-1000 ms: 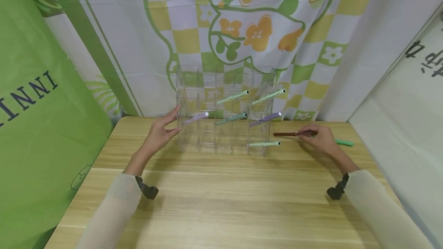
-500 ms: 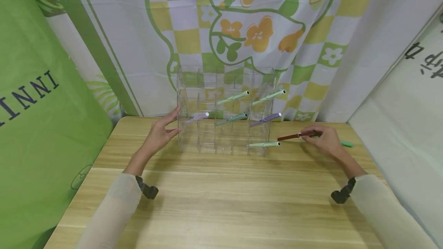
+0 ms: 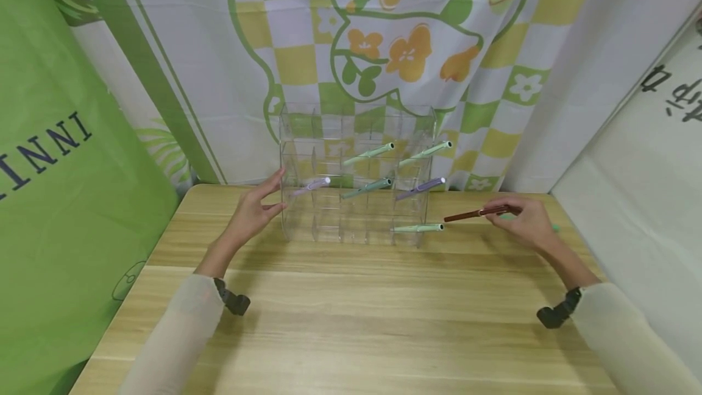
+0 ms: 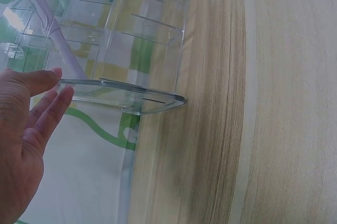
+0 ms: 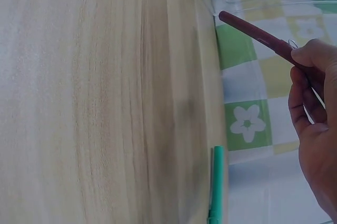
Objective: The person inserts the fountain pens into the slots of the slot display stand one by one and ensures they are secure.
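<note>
A clear acrylic pen rack [image 3: 327, 227] stands at the back of the table. My left hand [image 3: 251, 212] pinches its left side panel [image 4: 126, 87], thumb inside the panel and fingers outside. Out to the right, my right hand [image 3: 526, 221] holds a dark red pen [image 3: 465, 216] between thumb and fingers, its free end pointing left and slightly down. Several pens sit in the rack: light green ones, a lilac pen [image 3: 314, 186], a dark green pen [image 3: 367, 188] and a purple pen [image 3: 421, 189]. The lowest light green pen [image 3: 419, 228] juts toward the right.
A bright green pen [image 5: 217, 182] lies on the wooden table [image 3: 351, 322] near its back edge, mostly behind my right hand in the head view. A patterned curtain [image 3: 384, 47] hangs right behind the rack. Green cloth [image 3: 71, 200] borders the left side.
My right hand has moved to the right with the red pen and raised it, and the pen has gone from level to tilted. The left hand and rack stay put.
</note>
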`<state>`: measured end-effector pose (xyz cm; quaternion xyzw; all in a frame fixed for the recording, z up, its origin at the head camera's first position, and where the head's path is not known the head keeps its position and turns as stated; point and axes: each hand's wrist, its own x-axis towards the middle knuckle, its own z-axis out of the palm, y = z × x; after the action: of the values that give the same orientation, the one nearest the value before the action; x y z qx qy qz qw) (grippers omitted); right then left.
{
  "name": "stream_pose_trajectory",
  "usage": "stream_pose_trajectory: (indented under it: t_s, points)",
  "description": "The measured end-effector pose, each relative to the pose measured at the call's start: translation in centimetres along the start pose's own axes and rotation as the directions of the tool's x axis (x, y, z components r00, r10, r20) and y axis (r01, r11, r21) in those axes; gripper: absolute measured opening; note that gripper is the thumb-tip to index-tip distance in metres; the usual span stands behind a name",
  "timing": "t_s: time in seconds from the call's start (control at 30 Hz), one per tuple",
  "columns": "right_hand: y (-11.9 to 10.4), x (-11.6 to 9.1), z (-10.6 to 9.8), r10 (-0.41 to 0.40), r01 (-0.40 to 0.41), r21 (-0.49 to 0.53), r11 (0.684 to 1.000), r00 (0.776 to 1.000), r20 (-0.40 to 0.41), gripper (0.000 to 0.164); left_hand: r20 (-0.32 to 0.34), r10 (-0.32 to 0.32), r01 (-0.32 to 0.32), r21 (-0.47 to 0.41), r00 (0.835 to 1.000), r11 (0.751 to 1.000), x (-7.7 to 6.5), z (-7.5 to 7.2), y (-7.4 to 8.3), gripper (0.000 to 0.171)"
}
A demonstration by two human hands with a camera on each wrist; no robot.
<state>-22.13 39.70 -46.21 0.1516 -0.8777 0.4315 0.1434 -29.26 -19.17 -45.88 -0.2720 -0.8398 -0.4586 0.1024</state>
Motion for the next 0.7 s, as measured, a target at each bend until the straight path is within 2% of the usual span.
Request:
stream_pose_trajectory:
  t_s: [0.3,0.53,0.7]
  points:
    - [-1.8,-0.7,-1.0,-0.069,0.069,0.050,0.996,0.998,-0.008,0.022,0.004,0.009,-0.009,0.008,1.000,1.000,0.1,0.0,0.0,0.086]
    - [-2.8,-1.7,-1.4,-0.098,0.098,0.032,0.995,0.995,-0.018,0.024,0.012,-0.004,0.003,0.015,1.000,1.000,0.1,0.0,-0.1,0.086]
    - [-3.6,-2.4,-1.7,-0.130,0.130,0.044,0.991,0.991,0.003,0.028,0.011,-0.004,0.004,0.010,1.000,1.000,0.0,0.0,-0.2,0.086]
